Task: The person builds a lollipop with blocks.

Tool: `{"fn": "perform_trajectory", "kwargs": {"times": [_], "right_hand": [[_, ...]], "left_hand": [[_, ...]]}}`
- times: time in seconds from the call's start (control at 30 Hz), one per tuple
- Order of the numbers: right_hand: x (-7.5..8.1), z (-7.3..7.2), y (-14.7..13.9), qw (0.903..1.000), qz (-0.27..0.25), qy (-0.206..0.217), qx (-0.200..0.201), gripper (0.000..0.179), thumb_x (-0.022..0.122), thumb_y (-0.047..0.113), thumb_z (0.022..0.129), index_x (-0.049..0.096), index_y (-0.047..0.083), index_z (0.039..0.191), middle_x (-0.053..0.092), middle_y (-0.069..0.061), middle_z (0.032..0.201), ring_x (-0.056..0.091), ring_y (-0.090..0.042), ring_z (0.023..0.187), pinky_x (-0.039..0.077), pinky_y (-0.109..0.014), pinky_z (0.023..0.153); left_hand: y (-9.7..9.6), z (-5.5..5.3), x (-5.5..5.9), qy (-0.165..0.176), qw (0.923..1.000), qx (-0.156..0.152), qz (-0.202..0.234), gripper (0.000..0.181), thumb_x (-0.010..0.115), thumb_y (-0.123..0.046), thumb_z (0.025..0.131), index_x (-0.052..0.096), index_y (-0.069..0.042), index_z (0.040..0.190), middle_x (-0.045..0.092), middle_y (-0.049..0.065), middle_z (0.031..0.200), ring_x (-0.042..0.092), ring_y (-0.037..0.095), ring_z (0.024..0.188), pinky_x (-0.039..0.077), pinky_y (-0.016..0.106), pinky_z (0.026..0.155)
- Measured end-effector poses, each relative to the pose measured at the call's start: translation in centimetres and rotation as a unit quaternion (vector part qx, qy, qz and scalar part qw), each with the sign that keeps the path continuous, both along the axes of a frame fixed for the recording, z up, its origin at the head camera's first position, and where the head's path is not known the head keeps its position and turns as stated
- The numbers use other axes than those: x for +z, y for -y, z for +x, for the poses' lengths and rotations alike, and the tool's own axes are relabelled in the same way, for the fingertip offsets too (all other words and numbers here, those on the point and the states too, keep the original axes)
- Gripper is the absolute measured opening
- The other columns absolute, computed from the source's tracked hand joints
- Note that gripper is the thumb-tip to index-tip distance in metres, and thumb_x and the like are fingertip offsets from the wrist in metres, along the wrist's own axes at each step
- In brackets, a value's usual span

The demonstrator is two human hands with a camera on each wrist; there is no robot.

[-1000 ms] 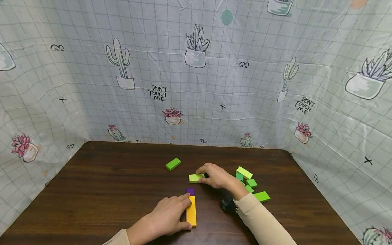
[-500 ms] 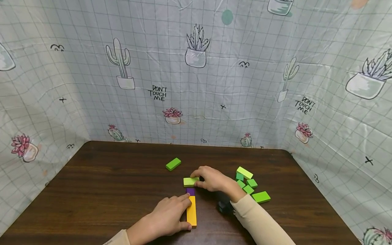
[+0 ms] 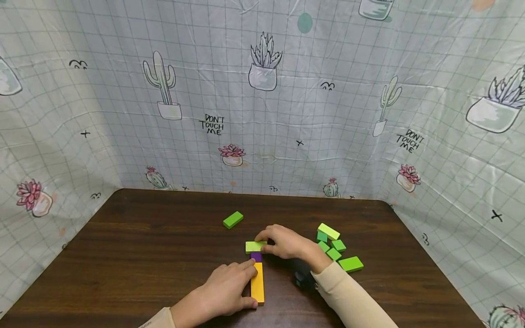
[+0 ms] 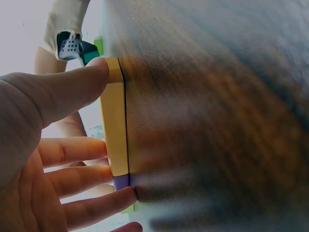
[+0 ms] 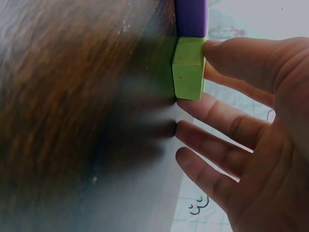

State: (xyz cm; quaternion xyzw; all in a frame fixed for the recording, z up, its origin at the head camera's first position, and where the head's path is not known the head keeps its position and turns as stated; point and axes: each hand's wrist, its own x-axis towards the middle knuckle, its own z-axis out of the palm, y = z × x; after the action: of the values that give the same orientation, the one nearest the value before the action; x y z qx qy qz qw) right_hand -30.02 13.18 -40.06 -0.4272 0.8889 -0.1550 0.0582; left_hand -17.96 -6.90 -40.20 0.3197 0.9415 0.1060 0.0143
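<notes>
Near the middle of the table, a long yellow block (image 3: pixel 257 288) lies lengthwise with a small purple block (image 3: pixel 256 257) against its far end. My left hand (image 3: pixel 221 288) holds this pair, its thumb at the yellow block's near end and its fingertips along the side and at the purple block (image 4: pixel 121 181). A light green block (image 3: pixel 251 247) lies crosswise at the purple block's far end, forming a T. My right hand (image 3: pixel 285 242) pinches that light green block (image 5: pixel 188 77) between thumb and fingers; in the right wrist view it meets the purple block (image 5: pixel 191 18).
Farther back on the dark wooden table (image 3: pixel 156 237) lies a lone green block (image 3: pixel 233 220). Right of my right hand sits a loose group: a pale green block (image 3: pixel 328 231), several small green blocks (image 3: pixel 334 253) and a brighter green block (image 3: pixel 351 264). A printed curtain (image 3: pixel 197 82) hangs behind.
My right hand has brought the light green block left and nearer, from apart to right against the purple block. My left hand has stayed in place on the yellow and purple blocks.
</notes>
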Motion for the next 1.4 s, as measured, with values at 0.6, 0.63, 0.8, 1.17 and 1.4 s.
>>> {"fn": "perform_trajectory", "kwargs": {"times": [0.6,0.63,0.8,1.17,1.4], "right_hand": [[-0.21,-0.19,-0.05,1.0000,-0.003,-0.001,0.003,0.025,0.062,0.020,0.094,0.067,0.015,0.119,0.063,0.004,0.113,0.056,-0.011,0.102,0.047,-0.031,0.089],[-0.22,-0.19,-0.07,1.0000,-0.002,-0.001,0.002,0.026,0.062,0.020,0.094,0.067,0.015,0.119,0.063,0.005,0.112,0.055,-0.011,0.102,0.046,-0.031,0.089],[-0.37,-0.20,-0.15,1.0000,0.001,0.001,-0.003,0.026,0.062,0.022,0.095,0.067,0.016,0.119,0.062,0.005,0.112,0.055,-0.011,0.103,0.046,-0.031,0.090],[-0.55,-0.34,-0.14,1.0000,-0.002,-0.007,0.003,0.025,0.062,0.021,0.094,0.068,0.016,0.117,0.063,0.005,0.112,0.056,-0.011,0.103,0.046,-0.031,0.089],[-0.48,-0.19,-0.10,1.0000,-0.001,-0.007,-0.001,0.025,0.062,0.021,0.094,0.068,0.016,0.117,0.063,0.005,0.111,0.055,-0.012,0.103,0.046,-0.032,0.090]], "left_hand": [[0.04,0.00,-0.10,-0.010,0.9999,-0.004,0.004,0.056,0.074,-0.053,0.076,0.062,-0.014,0.115,0.054,0.008,0.136,0.060,0.024,0.104,0.051,0.043,0.079],[0.02,0.00,-0.09,-0.009,0.9999,-0.004,0.004,0.056,0.074,-0.053,0.076,0.062,-0.014,0.115,0.054,0.008,0.136,0.060,0.024,0.104,0.051,0.043,0.080],[-0.02,-0.05,-0.10,-0.001,1.0000,-0.003,0.004,0.058,0.074,-0.054,0.077,0.062,-0.014,0.117,0.054,0.008,0.136,0.059,0.025,0.107,0.050,0.044,0.082],[0.16,-0.08,-0.09,0.004,0.9999,-0.011,0.009,0.053,0.065,-0.054,0.085,0.062,-0.014,0.119,0.052,0.008,0.138,0.059,0.024,0.106,0.050,0.044,0.082],[0.16,-0.45,-0.15,-0.005,0.9999,-0.012,0.008,0.041,0.066,-0.043,0.088,0.062,-0.014,0.117,0.056,0.004,0.131,0.060,0.021,0.103,0.050,0.041,0.081]]}}
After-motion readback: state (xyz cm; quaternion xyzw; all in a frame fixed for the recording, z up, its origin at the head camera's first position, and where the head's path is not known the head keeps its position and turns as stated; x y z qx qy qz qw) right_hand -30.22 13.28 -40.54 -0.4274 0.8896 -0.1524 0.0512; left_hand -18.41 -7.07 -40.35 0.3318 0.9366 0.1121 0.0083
